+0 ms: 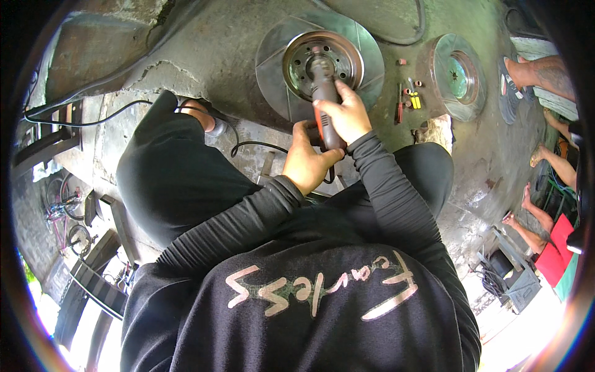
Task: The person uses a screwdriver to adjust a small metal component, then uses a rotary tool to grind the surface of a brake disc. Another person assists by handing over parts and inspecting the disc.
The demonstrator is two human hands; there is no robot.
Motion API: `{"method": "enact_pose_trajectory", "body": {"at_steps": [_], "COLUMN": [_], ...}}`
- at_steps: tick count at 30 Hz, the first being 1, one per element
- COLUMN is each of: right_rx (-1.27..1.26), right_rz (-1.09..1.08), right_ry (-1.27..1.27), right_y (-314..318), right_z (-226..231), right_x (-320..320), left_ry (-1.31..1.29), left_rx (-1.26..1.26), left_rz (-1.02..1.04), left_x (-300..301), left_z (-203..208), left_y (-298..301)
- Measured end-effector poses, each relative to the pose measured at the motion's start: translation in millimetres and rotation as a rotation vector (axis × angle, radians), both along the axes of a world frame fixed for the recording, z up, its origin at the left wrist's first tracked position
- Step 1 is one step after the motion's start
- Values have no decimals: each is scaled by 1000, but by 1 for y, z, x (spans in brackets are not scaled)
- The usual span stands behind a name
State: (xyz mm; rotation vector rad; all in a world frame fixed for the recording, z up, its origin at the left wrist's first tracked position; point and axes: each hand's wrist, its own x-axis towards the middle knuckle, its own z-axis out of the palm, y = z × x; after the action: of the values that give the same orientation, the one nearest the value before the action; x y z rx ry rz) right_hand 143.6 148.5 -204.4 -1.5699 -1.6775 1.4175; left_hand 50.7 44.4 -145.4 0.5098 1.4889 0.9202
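A corded hand grinder (324, 87) with a dark and red body is held in both of my hands. My left hand (308, 160) wraps round its rear end, near where a black cord leaves it. My right hand (347, 115) closes on the body farther forward. The tool's head reaches over the raised hub of a large grey brake disc (273, 65), which lies on the floor before me. Its tip sits above the hub's face; whether it touches metal I cannot tell.
A second brake disc (441, 102) lies to the right. Between the discs are yellow pieces (415, 101), a thin red tool (400, 111) and small bits. The black cord (254, 143) runs left past my leg. Other people's bare legs (558, 167) and a metal-framed box (517, 285) are at right.
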Motion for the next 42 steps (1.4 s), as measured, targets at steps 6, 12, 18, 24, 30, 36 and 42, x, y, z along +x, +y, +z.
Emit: {"method": "enact_pose_trajectory", "body": {"at_steps": [6,12,18,24,30,36,42], "right_rx": [-134,-161,-150,-88,-58,-175,-196], "right_rz": [52,52,108,116,116,54,31], "right_ry": [70,81,68,53,6,88,182], "right_y": [2,-2,2,-1,-2,-2,3], "right_z": [3,4,16,-3,-1,-6,2], "right_x": [3,2,1,5,3,9,6], "left_ry": [84,-19,41,41,55,33,6], "left_rx": [29,6,-19,4,-52,-32,16], "left_rz": [3,28,-5,16,-33,-52,28], "left_x": [2,1,2,3,1,-2,3], "left_z": [-1,2,1,1,8,10,-2], "left_y": [-3,-3,-4,-4,-4,-1,-3]}}
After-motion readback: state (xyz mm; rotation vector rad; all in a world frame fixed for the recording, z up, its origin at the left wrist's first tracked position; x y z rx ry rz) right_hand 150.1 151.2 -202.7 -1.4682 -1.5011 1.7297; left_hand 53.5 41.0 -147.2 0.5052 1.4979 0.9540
